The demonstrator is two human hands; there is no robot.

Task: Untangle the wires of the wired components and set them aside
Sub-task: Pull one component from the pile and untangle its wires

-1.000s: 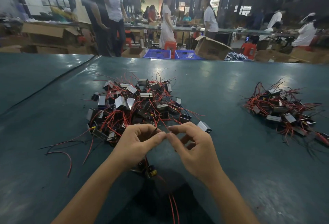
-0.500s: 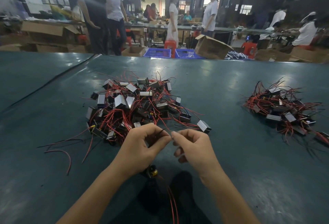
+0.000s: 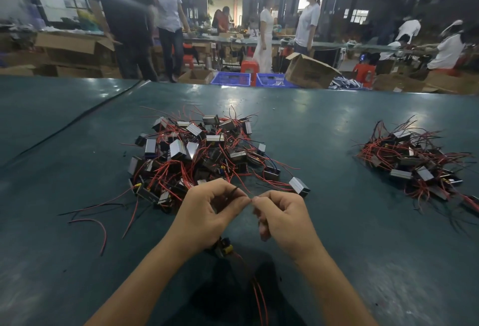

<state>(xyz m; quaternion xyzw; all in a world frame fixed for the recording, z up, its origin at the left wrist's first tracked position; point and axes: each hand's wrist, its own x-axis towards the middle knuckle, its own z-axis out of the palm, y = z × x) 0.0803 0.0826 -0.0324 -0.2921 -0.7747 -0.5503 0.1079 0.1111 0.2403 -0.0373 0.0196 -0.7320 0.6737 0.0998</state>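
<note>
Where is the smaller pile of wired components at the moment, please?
In the head view, the smaller pile lies far right on the green table, well apart from the larger central pile.

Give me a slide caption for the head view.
The left hand and right hand pinch a wire near the tangled pile on the green table.

Table top (image 3: 337, 235) was dark teal with pale glossy glare patches. Main pile (image 3: 197, 154): silver and black housings, wires mostly red, a few black. Second pile (image 3: 412, 162): same silver, black and red mix. Loose wire (image 3: 102, 232) at left was red. Pinched wire (image 3: 234, 191) was black. Near component (image 3: 225, 248) showed a yellow part. Crates (image 3: 230, 78) blue, cardboard boxes (image 3: 308, 71) brown, stools (image 3: 248, 66) red.
</note>
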